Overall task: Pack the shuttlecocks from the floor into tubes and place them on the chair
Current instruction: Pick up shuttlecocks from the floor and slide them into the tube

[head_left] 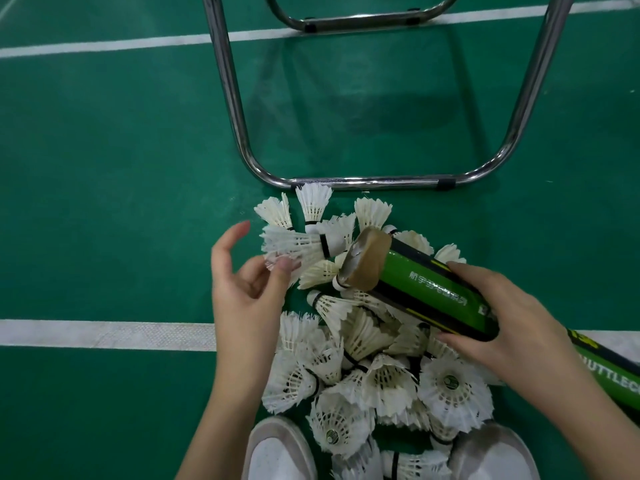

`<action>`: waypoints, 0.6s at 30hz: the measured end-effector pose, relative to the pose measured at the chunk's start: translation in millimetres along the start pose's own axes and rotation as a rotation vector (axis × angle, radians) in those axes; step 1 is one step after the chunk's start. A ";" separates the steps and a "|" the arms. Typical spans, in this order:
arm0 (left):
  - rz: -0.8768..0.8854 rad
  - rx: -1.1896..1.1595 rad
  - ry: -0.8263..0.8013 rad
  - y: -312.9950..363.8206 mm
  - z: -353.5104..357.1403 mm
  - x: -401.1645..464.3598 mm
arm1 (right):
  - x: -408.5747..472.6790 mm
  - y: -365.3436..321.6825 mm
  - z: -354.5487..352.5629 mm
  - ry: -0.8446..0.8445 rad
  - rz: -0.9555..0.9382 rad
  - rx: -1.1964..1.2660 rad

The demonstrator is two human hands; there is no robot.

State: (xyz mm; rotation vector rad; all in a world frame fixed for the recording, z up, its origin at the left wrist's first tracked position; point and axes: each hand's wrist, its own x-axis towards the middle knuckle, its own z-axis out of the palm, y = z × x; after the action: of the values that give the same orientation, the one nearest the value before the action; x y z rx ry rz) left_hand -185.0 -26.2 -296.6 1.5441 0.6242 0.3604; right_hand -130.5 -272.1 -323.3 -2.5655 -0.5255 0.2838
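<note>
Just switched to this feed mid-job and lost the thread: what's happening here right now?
A person crouches over a pile of white shuttlecocks on the green court floor. The right hand grips a green tube, its taped end pointing toward the left. The left hand pinches the feathers of one shuttlecock near that end. It is not yet in the tube. Another green tube lies at the right edge. Only the chair's metal legs show beyond the pile.

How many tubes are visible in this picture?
2. One green tube is held by the right hand over the shuttlecocks. Another tube lies at the right edge. More may be outside the view.
</note>
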 end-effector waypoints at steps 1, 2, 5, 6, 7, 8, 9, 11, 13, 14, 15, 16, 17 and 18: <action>0.001 0.013 -0.020 1.6 1.0 -2.4 | 0.0 -0.7 0.0 0.003 -0.008 0.000; 0.001 0.028 -0.039 2.3 1.9 -4.5 | -0.3 -1.3 0.3 0.008 -0.015 0.001; 0.001 0.046 -0.098 3.2 4.8 -8.5 | -0.5 -2.6 1.5 0.022 -0.051 -0.002; -0.001 0.046 -0.112 2.9 5.7 -9.1 | -0.1 -2.7 2.0 0.024 -0.064 -0.004; -0.001 0.048 -0.124 1.8 6.6 -9.4 | 0.6 -2.7 2.6 0.025 -0.078 -0.010; -0.001 0.053 -0.140 0.6 7.4 -9.8 | 1.2 -2.8 3.3 0.026 -0.095 -0.021; 0.000 0.065 -0.159 -1.3 7.9 -10.0 | 1.5 -3.1 4.2 0.028 -0.112 -0.039; 0.002 0.102 -0.206 -5.4 8.1 -10.1 | 1.8 -5.1 5.9 0.044 -0.132 -0.078; 0.004 0.117 -0.249 -8.3 8.4 -12.1 | 1.2 -7.5 7.7 0.057 -0.137 -0.104; 0.002 0.115 -0.266 -8.9 8.5 -13.8 | 0.9 -8.1 8.7 0.062 -0.138 -0.110; -0.004 0.114 -0.277 -8.9 8.5 -15.1 | 0.8 -8.4 9.6 0.067 -0.139 -0.109; -0.014 0.114 -0.284 -8.7 8.6 -16.1 | 0.7 -8.4 10.4 0.071 -0.138 -0.107; -0.025 0.119 -0.290 -8.6 8.6 -16.4 | 0.6 -8.0 11.0 0.075 -0.137 -0.106; -0.034 0.134 -0.296 -8.4 8.5 -16.3 | 0.3 -7.6 11.4 0.079 -0.138 -0.110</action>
State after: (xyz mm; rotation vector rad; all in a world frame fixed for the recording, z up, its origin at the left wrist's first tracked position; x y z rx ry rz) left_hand -194.5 -42.8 -303.2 1.6727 0.4484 0.0608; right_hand -135.9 -261.0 -329.1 -2.6177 -0.7024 0.1080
